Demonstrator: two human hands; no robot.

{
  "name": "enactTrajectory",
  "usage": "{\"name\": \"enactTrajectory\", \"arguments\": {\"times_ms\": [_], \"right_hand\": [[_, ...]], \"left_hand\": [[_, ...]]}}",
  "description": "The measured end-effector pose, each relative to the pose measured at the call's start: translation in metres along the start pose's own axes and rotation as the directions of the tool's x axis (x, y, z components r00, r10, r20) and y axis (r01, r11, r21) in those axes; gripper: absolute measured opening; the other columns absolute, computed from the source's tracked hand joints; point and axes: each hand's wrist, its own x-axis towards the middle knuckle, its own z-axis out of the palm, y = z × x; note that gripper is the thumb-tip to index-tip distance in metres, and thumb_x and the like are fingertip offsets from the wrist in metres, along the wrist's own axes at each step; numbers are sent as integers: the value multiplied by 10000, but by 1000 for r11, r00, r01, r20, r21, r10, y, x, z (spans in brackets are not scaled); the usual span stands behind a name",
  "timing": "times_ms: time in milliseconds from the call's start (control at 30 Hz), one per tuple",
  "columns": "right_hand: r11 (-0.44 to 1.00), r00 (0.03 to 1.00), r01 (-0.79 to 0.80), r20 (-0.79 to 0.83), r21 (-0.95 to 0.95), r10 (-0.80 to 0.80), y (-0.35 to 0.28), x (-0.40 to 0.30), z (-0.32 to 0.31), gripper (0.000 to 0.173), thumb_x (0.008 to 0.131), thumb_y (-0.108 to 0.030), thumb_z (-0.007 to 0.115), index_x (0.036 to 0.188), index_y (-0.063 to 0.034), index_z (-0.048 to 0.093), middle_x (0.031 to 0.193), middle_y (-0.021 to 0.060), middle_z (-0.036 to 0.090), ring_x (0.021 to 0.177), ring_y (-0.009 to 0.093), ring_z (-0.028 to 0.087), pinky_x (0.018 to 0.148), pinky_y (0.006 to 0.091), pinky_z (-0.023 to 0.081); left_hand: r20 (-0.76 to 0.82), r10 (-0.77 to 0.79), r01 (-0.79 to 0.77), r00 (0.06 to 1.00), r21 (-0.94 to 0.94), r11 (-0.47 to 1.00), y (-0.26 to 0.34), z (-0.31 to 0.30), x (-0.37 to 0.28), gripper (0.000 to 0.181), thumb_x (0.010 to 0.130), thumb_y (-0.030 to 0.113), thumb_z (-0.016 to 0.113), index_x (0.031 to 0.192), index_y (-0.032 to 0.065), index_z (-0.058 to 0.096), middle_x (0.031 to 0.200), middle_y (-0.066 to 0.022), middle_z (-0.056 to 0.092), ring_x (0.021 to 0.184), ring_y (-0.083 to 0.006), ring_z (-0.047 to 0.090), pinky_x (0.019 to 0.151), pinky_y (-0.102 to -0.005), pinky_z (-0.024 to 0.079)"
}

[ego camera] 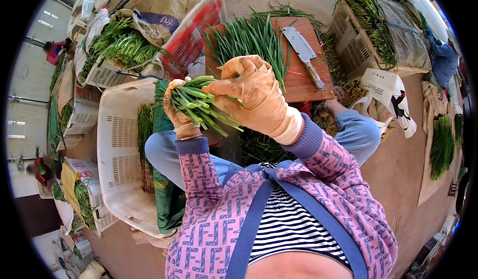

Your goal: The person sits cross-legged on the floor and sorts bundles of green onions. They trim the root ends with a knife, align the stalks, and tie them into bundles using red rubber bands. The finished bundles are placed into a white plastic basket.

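Observation:
My left hand (176, 107), in a stained glove, is closed around a bunch of garlic chives (203, 101), its pale cut ends pointing down and to the right. My right hand (257, 96), also gloved, has one digit laid against that bunch; its other fingers curl, and whether a stalk is pinched between them is unclear. Beyond my hands, loose garlic chives (250, 42) lie across a reddish-brown wooden board (298, 79). A cleaver (300, 45) rests on the board's right side, its handle towards me.
A white plastic crate (115, 141) with a green cloth (168, 200) over its side stands at my left. Filled crates (351, 40) and a white bag (384, 88) sit on the right. Trimmings (330, 55) litter the floor. Other people (442, 60) are farther off.

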Motion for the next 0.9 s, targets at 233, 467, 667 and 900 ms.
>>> {"name": "enactTrajectory", "arguments": {"times_ms": [233, 467, 667, 900], "right_hand": [[977, 881, -209, 428, -32, 202, 18, -64, -85, 442, 826, -334, 698, 1130, -21, 626, 1074, 184, 637, 998, 316, 614, 869, 411, 470], [809, 910, -136, 250, -573, 330, -6, -4, -5, 1338, 532, -556, 836, 1509, -73, 60, 1397, 240, 395, 1314, 380, 373, 1089, 459, 296], [846, 710, -530, 513, -61, 482, 43, -1, -4, 948, 643, -340, 847, 1383, 6, 365, 926, 133, 683, 851, 241, 666, 757, 348, 519], [140, 212, -974, 926, 176, 312, 41, -10, -32, 637, 667, -184, 845, 1183, 18, 533, 927, 110, 665, 779, 184, 662, 663, 329, 545]], "left_hand": [[-67, 201, -194, 977, 105, 975, 25, 19, 2, 220, 906, 140, 535, 1036, -14, 622, 1033, -164, 660, 1025, -291, 602, 978, -483, 459], [-164, 400, -313, 902, 393, 865, -42, 135, -17, 233, 875, 34, 543, 1105, 15, 577, 1025, -123, 645, 961, -262, 630, 898, -404, 518], [-66, 230, -171, 971, 482, 859, -57, 158, -20, 361, 844, 86, 640, 1188, 8, 561, 1027, -132, 634, 971, -266, 622, 926, -415, 499], [230, -265, 205, 936, 253, 946, -48, 113, -18, 558, 871, 211, 636, 1372, 65, 438, 1262, -201, 563, 1184, -360, 531, 960, -468, 469]]}}
